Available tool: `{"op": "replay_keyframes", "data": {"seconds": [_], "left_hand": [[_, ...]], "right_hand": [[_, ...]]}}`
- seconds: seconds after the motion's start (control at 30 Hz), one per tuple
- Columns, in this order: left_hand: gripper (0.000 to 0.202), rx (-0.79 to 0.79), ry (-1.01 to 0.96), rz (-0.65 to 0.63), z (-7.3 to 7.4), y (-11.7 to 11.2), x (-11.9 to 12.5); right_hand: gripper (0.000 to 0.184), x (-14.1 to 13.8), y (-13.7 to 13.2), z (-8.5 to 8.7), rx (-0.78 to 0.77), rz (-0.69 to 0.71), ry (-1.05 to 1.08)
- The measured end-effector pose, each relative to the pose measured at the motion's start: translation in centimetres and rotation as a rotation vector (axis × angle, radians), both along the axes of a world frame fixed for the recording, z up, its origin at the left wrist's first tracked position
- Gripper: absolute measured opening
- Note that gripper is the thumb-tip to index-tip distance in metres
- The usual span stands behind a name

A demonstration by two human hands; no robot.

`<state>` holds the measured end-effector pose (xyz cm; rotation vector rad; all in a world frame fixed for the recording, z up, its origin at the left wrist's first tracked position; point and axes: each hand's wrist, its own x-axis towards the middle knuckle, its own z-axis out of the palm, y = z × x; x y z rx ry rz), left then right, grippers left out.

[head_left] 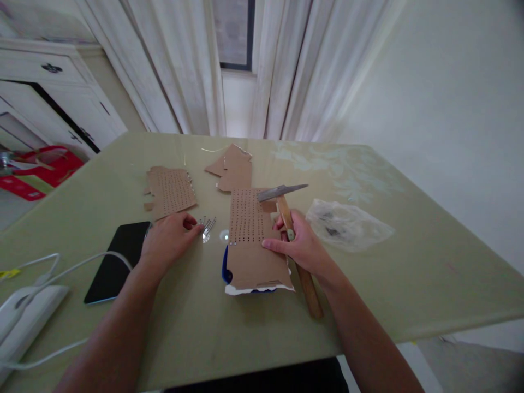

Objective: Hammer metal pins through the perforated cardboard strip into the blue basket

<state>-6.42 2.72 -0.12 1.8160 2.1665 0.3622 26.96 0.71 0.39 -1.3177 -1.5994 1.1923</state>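
Observation:
My right hand [305,243] is closed around the wooden handle of a hammer [308,289], whose metal head [282,191] rests over the far right corner of a cardboard piece [257,267]. The thumb of that hand lies on the cardboard. Rows of small holes cover the cardboard's far half, and a blue object [225,266] shows beneath its left edge. On the left, my left hand [172,237] has its fingers curled, with the fingertips at a small pile of nails [208,225]. Whatever is between them is too small to make out.
A second perforated cardboard piece [171,191] and torn scraps [236,169] lie farther back. At the right is a clear plastic bag [347,225] with dark bits inside. A black tablet or phone [118,262], a white power strip [28,316] and cables are at left.

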Motion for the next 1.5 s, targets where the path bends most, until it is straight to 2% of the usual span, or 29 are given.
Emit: {"op": "replay_keyframes", "data": {"seconds": [0.17, 0.4, 0.57, 0.67, 0.73, 0.8, 0.9, 1.1, 1.5], "left_hand": [[0.022, 0.047, 0.066, 0.014, -0.8, 0.0, -0.1], [0.028, -0.016, 0.058, -0.053, -1.4, -0.1, -0.1], [0.027, 0.041, 0.049, -0.014, -1.0, 0.0, 0.1], [0.03, 0.195, -0.186, 0.006, -0.2, -0.2, 1.0], [0.038, 0.298, -0.502, -0.069, 0.4, -0.7, 2.2], [0.043, 0.331, -0.791, -0.17, 0.8, -1.5, 3.5], [0.033, 0.331, -0.954, -0.273, 1.1, -2.6, 5.0], [0.027, 0.292, -0.85, -0.4, 0.9, -3.1, 5.3], [0.02, 0.359, -0.744, -0.435, 1.6, -3.6, 5.7]], "right_hand": [[0.056, -0.2, -0.1, 0.6, -0.017, 0.004, -0.008], [0.054, -0.2, -0.1, 0.6, -0.004, 0.01, -0.007], [0.055, -0.2, -0.1, 0.7, 0.0, 0.007, -0.022], [0.054, -0.2, -0.1, 0.7, 0.0, 0.014, -0.014], [0.054, -0.2, -0.1, 0.6, 0.006, 0.014, -0.008], [0.055, -0.2, 0.0, 0.5, 0.003, 0.013, -0.017], [0.055, -0.2, 0.0, 0.4, -0.004, 0.014, -0.026], [0.056, -0.3, 0.0, 0.6, -0.012, 0.016, -0.023], [0.054, -0.3, 0.0, 0.8, -0.018, 0.026, -0.006]]}}
